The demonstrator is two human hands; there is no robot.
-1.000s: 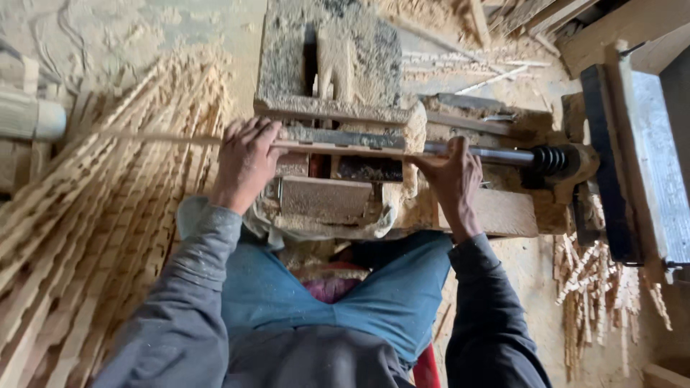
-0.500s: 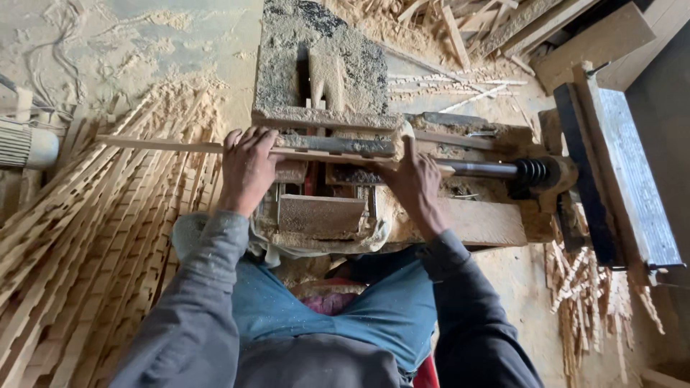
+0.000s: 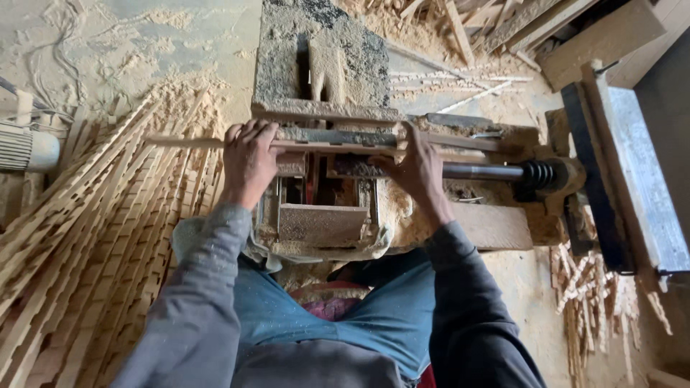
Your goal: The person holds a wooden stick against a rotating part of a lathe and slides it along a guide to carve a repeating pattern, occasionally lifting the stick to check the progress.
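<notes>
Hands, left (image 3: 248, 159) and right (image 3: 417, 169), press wooden strip (image 3: 183, 142) onto sawdust-covered machine (image 3: 323, 68).

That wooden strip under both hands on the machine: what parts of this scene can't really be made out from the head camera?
- Head view: the middle of the wooden strip is covered by the left hand and right hand.
- The cutter inside the machine opening is dark and hidden by the frame.
- The grey motor is cut off by the left edge.
- The small wooden pieces on the floor are too small to tell their shape.
</notes>
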